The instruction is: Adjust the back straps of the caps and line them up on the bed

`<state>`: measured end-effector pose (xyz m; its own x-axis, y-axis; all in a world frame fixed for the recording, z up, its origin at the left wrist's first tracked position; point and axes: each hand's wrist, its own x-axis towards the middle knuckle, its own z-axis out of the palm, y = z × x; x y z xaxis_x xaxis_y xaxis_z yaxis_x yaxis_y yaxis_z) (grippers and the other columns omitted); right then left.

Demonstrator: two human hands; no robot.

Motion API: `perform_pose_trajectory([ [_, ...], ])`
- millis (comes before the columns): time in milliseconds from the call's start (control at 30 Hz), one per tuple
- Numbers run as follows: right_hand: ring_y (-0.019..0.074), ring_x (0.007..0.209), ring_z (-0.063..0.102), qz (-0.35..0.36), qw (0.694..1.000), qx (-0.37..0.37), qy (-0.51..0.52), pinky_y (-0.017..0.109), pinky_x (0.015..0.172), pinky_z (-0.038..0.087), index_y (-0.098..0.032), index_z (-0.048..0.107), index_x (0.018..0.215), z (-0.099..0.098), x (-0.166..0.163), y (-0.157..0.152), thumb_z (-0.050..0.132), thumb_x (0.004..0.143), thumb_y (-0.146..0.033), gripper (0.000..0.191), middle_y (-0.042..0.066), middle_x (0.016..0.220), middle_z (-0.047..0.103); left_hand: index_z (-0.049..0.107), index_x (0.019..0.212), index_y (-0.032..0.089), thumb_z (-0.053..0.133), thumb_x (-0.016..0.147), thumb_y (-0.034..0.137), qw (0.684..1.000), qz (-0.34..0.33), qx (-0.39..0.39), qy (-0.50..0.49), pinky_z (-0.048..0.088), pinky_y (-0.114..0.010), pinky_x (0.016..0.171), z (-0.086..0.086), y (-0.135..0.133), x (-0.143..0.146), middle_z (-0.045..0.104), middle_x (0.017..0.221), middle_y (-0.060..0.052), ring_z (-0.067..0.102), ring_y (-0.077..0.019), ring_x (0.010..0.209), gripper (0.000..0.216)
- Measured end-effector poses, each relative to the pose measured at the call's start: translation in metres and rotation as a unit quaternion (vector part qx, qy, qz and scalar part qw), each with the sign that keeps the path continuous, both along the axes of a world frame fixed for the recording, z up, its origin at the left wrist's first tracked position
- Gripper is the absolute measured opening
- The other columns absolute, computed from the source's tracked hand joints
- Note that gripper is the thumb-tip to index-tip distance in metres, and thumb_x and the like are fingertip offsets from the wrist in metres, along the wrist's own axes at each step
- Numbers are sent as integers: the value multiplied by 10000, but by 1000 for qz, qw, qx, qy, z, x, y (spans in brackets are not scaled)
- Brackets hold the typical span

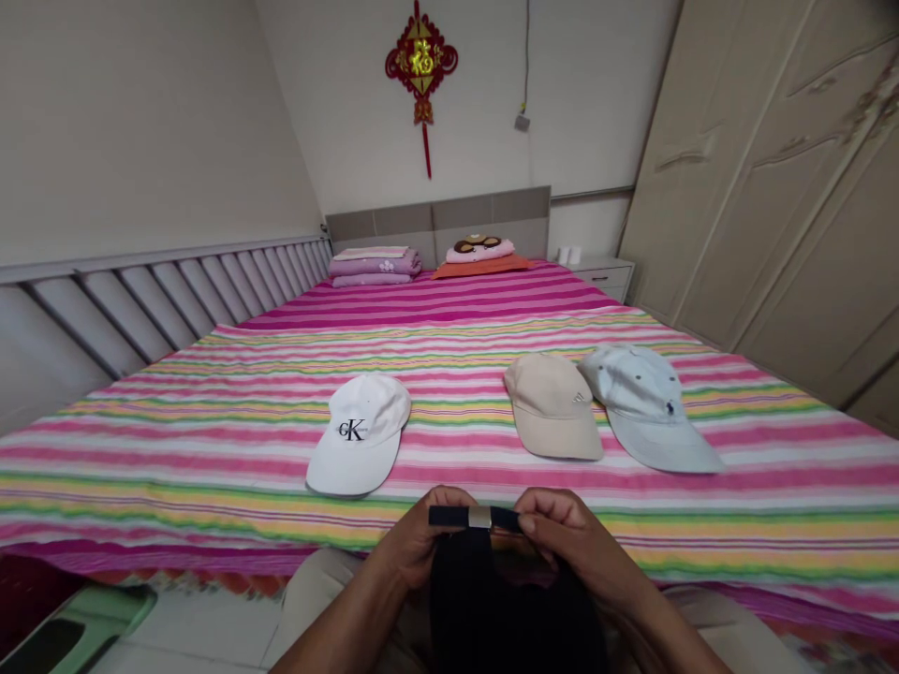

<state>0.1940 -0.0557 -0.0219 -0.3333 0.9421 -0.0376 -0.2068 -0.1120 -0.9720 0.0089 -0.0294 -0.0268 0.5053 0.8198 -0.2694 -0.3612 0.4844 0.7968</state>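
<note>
A black baseball cap [516,608] is held over my lap, its back strap and opening facing up. On the strap sits a metal buckle [480,517]. My left hand [425,538] grips the strap and cap edge left of the buckle, fingers partly hidden behind it. Thumb and fingers of my right hand [568,534] pinch the strap on the right side. Beyond my hands, a white cap [372,421] with dark letters lies on the bed to the left. A beige cap [552,407] and a light blue cap [646,402] lie close together to the right.
The caps rest on a bed with a striped sheet [449,459]. Folded bedding [375,267] and a pink pillow [481,250] lie by the headboard [435,211]. A railing [175,300] runs along the left. To the right stand a nightstand [608,276] and wardrobe [758,187]. A green stool [105,618] is lower left.
</note>
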Motion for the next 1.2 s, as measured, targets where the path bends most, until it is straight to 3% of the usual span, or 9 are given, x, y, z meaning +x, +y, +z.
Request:
perform_pose_trajectory([
  [200, 47, 386, 275, -73, 991, -23, 106, 186, 404, 201, -163, 508, 593, -2, 4, 3, 644, 676, -329, 230, -89, 398, 363, 610, 582, 133, 791, 401, 252, 997, 60, 1, -39, 334, -183, 448, -9, 3, 0, 568, 490, 19, 482, -78, 446, 282],
  [433, 77, 416, 403, -162, 967, -35, 194, 191, 409, 281, -192, 489, 650, -5, 12, 11, 603, 714, -400, 246, -59, 491, 472, 571, 544, 129, 752, 457, 233, 991, 115, -27, -69, 340, -190, 487, -13, 11, -7, 527, 489, 27, 466, -73, 471, 226],
  [500, 79, 433, 403, -103, 981, -36, 160, 187, 405, 273, -183, 520, 686, -6, 13, 11, 619, 698, -427, 263, -43, 514, 507, 564, 548, 132, 755, 459, 211, 987, 142, -41, -62, 331, -179, 483, -13, 13, -7, 510, 484, 45, 449, -56, 457, 225],
  [600, 68, 478, 411, 52, 995, -51, 73, 178, 435, 286, -149, 536, 656, -5, 12, 6, 737, 584, -342, 288, -19, 576, 543, 552, 544, 131, 744, 508, 175, 990, 125, -47, -44, 301, -169, 454, -14, 15, -7, 470, 455, 67, 408, -33, 413, 201],
  [700, 53, 495, 422, 73, 991, -75, 86, 168, 463, 308, -149, 529, 648, -5, 7, 3, 775, 520, -224, 287, -40, 599, 535, 592, 600, 130, 694, 628, 243, 998, 55, -24, -31, 336, -182, 488, -20, 17, -13, 519, 496, 41, 454, -50, 450, 154],
  [800, 48, 465, 431, 38, 985, -88, 146, 164, 450, 316, -163, 525, 676, -6, 5, 5, 766, 527, -199, 285, -51, 582, 541, 643, 679, 115, 661, 677, 297, 1000, 1, 11, -24, 369, -194, 532, -36, 17, -27, 581, 571, -2, 511, -75, 519, 183],
  [1000, 59, 448, 479, -35, 966, -105, 235, 162, 440, 363, -169, 514, 636, -7, 11, 16, 776, 496, -148, 298, -49, 558, 555, 679, 774, 82, 774, 488, 194, 995, -93, 21, -2, 375, -207, 499, -93, 5, -60, 654, 672, -63, 564, -121, 546, 322],
  [1100, 73, 475, 530, -94, 945, -144, 277, 170, 482, 417, -184, 520, 641, -3, 12, 19, 787, 454, -103, 336, -54, 557, 579, 680, 756, 126, 759, 486, 142, 997, -67, 13, -20, 400, -214, 581, -123, -8, -62, 666, 703, -41, 581, -123, 617, 282],
  [1200, 90, 509, 572, -136, 933, -171, 286, 182, 527, 455, -196, 538, 657, 0, 12, 23, 789, 428, -74, 361, -54, 562, 605, 672, 766, 160, 764, 493, 158, 997, -58, 3, -48, 418, -245, 682, -140, -24, -52, 672, 736, -33, 603, -149, 716, 288],
])
